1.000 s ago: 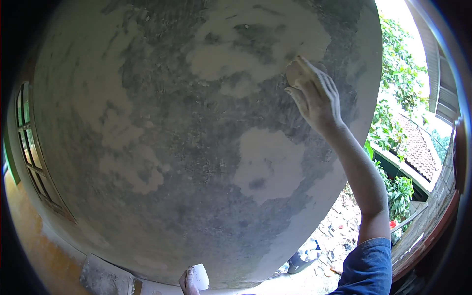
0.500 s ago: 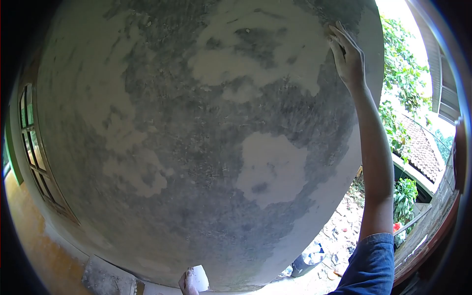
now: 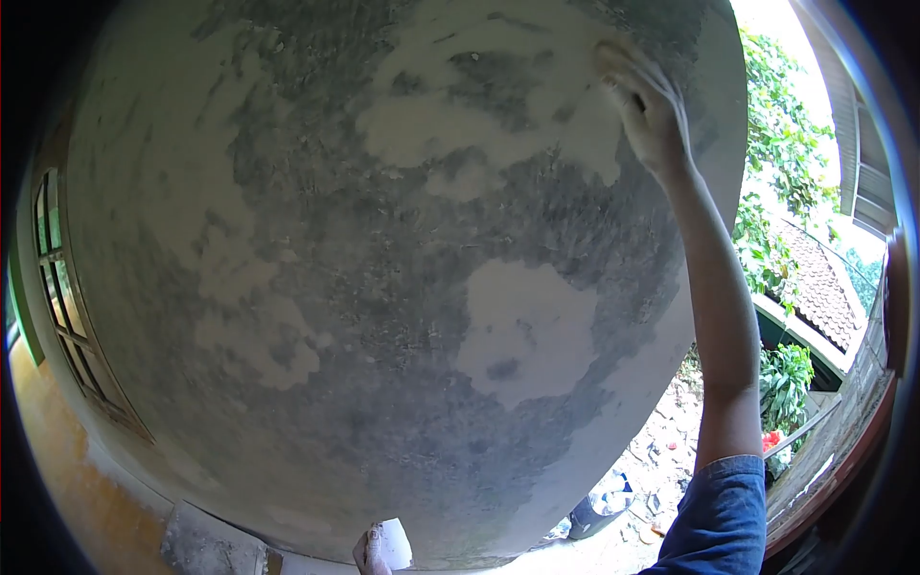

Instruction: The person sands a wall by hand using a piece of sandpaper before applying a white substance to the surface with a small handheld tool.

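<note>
A large wall (image 3: 402,316) fills the view, grey with pale patches smeared across it. High on its right side, my right hand (image 3: 652,115) is against the surface, fingers curled and pointing up and left. Its fingertips are blurred, and whatever lies under them is hidden. At the bottom edge, my left hand (image 3: 370,554) grips a flat white piece (image 3: 395,544) with a straight edge, like a small sheet or plate. Only part of that hand shows.
To the left is a window with a wooden frame (image 3: 72,297). A whitish board (image 3: 211,541) leans low at the lower left. Past the wall's right edge are rubble (image 3: 661,460), a dark bucket-like container (image 3: 594,515), plants (image 3: 786,383) and a tiled roof (image 3: 815,278).
My right hand has moved left across the upper wall, its forearm leaning further left. My left hand, still with the white piece, has shifted very slightly right.
</note>
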Demonstrator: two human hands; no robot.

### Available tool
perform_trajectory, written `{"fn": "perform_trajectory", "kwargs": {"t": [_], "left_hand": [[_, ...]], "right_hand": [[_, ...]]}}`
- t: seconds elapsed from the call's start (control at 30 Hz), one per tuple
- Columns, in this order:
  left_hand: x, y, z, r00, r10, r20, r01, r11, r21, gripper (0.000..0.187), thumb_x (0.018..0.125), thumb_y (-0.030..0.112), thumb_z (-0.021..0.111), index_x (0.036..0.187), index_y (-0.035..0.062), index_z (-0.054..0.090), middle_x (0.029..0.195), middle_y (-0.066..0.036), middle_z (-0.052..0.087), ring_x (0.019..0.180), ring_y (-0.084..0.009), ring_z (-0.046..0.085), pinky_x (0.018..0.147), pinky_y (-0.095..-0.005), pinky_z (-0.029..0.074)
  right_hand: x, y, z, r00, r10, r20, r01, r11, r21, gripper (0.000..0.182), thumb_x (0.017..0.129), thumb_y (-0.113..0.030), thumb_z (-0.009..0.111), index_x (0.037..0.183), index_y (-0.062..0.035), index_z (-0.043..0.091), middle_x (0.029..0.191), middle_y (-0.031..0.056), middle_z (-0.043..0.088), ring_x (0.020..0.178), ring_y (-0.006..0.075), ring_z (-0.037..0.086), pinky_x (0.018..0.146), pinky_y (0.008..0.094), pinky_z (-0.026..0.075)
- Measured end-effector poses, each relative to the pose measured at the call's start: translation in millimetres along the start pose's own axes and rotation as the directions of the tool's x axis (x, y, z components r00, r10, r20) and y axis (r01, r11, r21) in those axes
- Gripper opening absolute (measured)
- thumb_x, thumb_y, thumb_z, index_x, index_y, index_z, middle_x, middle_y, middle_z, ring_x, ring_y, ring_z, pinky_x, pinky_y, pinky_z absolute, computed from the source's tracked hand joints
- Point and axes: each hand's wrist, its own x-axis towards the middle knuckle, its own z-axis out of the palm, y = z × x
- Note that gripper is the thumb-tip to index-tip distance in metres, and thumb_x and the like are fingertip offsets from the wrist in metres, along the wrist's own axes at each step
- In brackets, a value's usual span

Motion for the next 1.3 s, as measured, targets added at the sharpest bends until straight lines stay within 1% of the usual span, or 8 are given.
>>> {"fn": "perform_trajectory", "kwargs": {"t": [0.13, 0.2, 0.43, 0.6, 0.83, 1.1, 1.23, 1.3], "left_hand": [[-3.3, 0.9, -1.5, 0.999, 0.033, 0.026, -0.033, 0.999, 0.007, 0.029, 0.093, 0.034, 0.062, 0.104, 0.0076, 0.066, 0.096, -0.002, 0.066, 0.084, -0.0141, 0.064, 0.071, -0.0309, 0.054], [-12.2, 8.6, 6.2, 1.0, 0.006, -0.03, -0.006, 1.0, 0.006, 0.029, 0.094, 0.033, 0.061, 0.104, 0.0073, 0.067, 0.097, -0.002, 0.066, 0.086, -0.0142, 0.064, 0.073, -0.0313, 0.054], [-11.2, 17.1, 9.8, 0.998, 0.057, 0.019, -0.057, 0.998, -0.013, 0.034, 0.094, 0.035, 0.06, 0.109, 0.0053, 0.066, 0.102, -0.003, 0.066, 0.091, -0.0153, 0.064, 0.078, -0.0317, 0.054], [-13.5, 26.7, 8.8, 0.995, 0.099, 0.004, -0.099, 0.995, 0.021, 0.036, 0.095, 0.036, 0.059, 0.112, 0.0046, 0.065, 0.104, -0.004, 0.066, 0.093, -0.0164, 0.064, 0.079, -0.0326, 0.054], [-11.3, 33.1, 5.5, 0.991, 0.118, 0.062, -0.12, 0.993, 0.022, 0.035, 0.094, 0.036, 0.061, 0.109, 0.0049, 0.065, 0.103, -0.004, 0.065, 0.092, -0.0163, 0.063, 0.078, -0.0332, 0.053], [-18.3, 34.4, -4.7, 0.998, 0.025, -0.049, -0.022, 0.998, 0.061, 0.043, 0.096, 0.037, 0.059, 0.12, 0.0014, 0.062, 0.112, -0.007, 0.064, 0.101, -0.017, 0.061, 0.086, -0.0314, 0.051], [-12.8, 28.3, -16.1, 1.0, 0.005, 0.0, -0.005, 0.994, 0.111, 0.044, 0.098, 0.036, 0.057, 0.122, 0.0001, 0.062, 0.115, -0.008, 0.064, 0.103, -0.0171, 0.06, 0.089, -0.0313, 0.05], [-4.3, 23.2, -25.1, 0.997, 0.018, 0.069, -0.027, 0.991, 0.131, 0.042, 0.099, 0.034, 0.056, 0.121, -0.0003, 0.062, 0.115, -0.008, 0.064, 0.103, -0.0172, 0.059, 0.089, -0.0317, 0.05]], "right_hand": [[6.5, -13.0, 10.7, 0.988, 0.114, -0.1, -0.111, 0.993, 0.035, 0.03, 0.094, -0.028, 0.06, 0.122, -0.0206, 0.066, 0.144, 0.0062, 0.05, 0.135, 0.0268, 0.045, 0.11, 0.0392, 0.036], [-1.2, -23.6, 8.9, 0.999, -0.003, -0.034, 0.005, 0.999, 0.054, 0.02, 0.089, -0.024, 0.066, 0.109, -0.0233, 0.07, 0.136, -0.0023, 0.058, 0.132, 0.0274, 0.047, 0.112, 0.0428, 0.037], [-17.8, -42.6, -9.3, 0.947, -0.288, 0.138, 0.276, 0.956, 0.102, 0.019, 0.089, -0.016, 0.066, 0.106, -0.0198, 0.072, 0.132, -0.0014, 0.061, 0.129, 0.0275, 0.05, 0.108, 0.0423, 0.038], [10.3, -3.0, 13.8, 0.967, 0.177, -0.182, -0.168, 0.984, 0.063, 0.021, 0.089, -0.014, 0.065, 0.106, -0.0234, 0.072, 0.132, -0.0018, 0.061, 0.13, 0.0265, 0.05, 0.109, 0.0432, 0.039], [-5.4, -63.5, 3.1, 0.991, -0.13, 0.026, 0.129, 0.991, 0.03, 0.023, 0.088, -0.02, 0.068, 0.11, -0.0254, 0.071, 0.13, -0.0023, 0.062, 0.128, 0.0272, 0.052, 0.11, 0.0441, 0.037], [23.1, -28.5, 13.7, 0.914, 0.346, -0.21, -0.33, 0.938, 0.106, 0.026, 0.088, -0.028, 0.067, 0.113, -0.0214, 0.07, 0.123, 0.003, 0.065, 0.116, 0.0276, 0.059, 0.101, 0.0441, 0.04], [26.7, -34.5, 21.3, 0.881, 0.417, -0.225, -0.43, 0.903, -0.013, 0.026, 0.086, -0.03, 0.069, 0.111, -0.022, 0.071, 0.121, 0.0009, 0.066, 0.113, 0.0272, 0.06, 0.102, 0.0443, 0.039], [20.5, -50.2, 27.7, 0.947, 0.272, -0.171, -0.286, 0.956, -0.061, 0.019, 0.091, -0.022, 0.066, 0.108, -0.0205, 0.073, 0.123, 0.0016, 0.066, 0.117, 0.0266, 0.06, 0.106, 0.0404, 0.039]]}}
